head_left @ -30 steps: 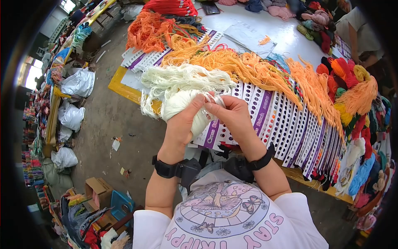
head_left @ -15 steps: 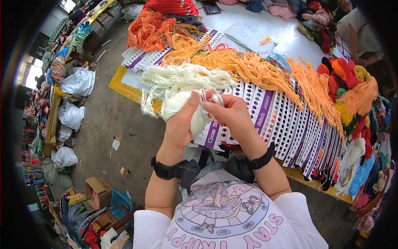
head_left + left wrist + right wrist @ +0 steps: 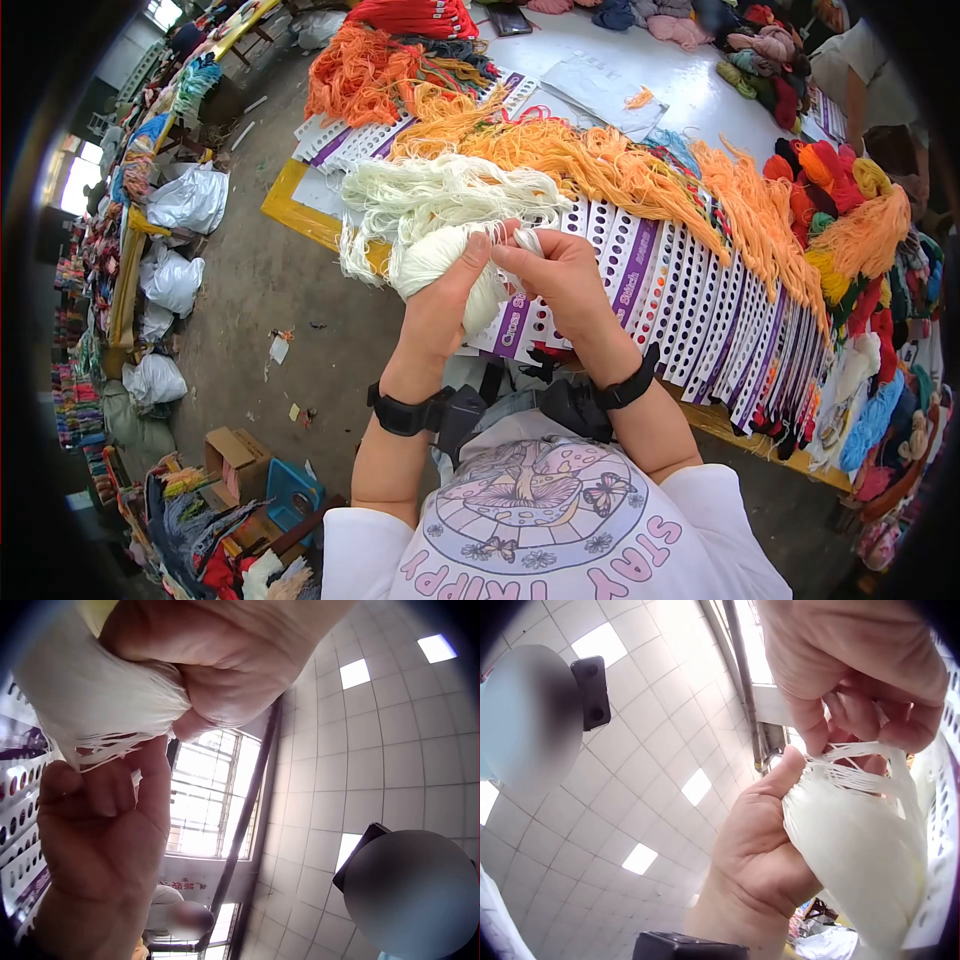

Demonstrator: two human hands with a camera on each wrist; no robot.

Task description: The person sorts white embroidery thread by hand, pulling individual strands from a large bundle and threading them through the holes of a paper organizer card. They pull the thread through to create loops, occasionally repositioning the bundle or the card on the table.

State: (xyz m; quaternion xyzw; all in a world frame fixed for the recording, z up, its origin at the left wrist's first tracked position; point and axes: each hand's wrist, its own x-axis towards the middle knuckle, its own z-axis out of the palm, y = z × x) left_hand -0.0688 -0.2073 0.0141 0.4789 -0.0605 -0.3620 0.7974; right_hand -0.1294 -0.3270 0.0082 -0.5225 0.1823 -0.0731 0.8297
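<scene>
A fat skein of cream-white thread [image 3: 430, 262] is gripped by my left hand [image 3: 440, 310], thumb on top near its gathered end. Close beside that end, my right hand [image 3: 572, 285] pinches a small loop of the same thread between thumb and fingers. In the right wrist view, fine strands [image 3: 855, 776] stretch from the skein to the right fingertips. The left wrist view shows the skein narrowing toward the left thumb, with loose strands crossing to the right hand. Just beyond lies a tangled heap of pale thread [image 3: 450, 190], overlapping the skein in the head view.
White punched cards [image 3: 690, 300] with purple "Cross Stitch" bands line the table's near side. Orange thread [image 3: 590, 170] lies over them, with red-orange bundles [image 3: 360, 75] at the back left. Coloured skeins [image 3: 850, 200] pile up at right. The yellow table edge [image 3: 300, 215] borders the floor.
Both hands stay in nearly the same place at the skein's end. The right fingers shift slightly with the loop, and the left thumb has come nearer to them than half a second ago.
</scene>
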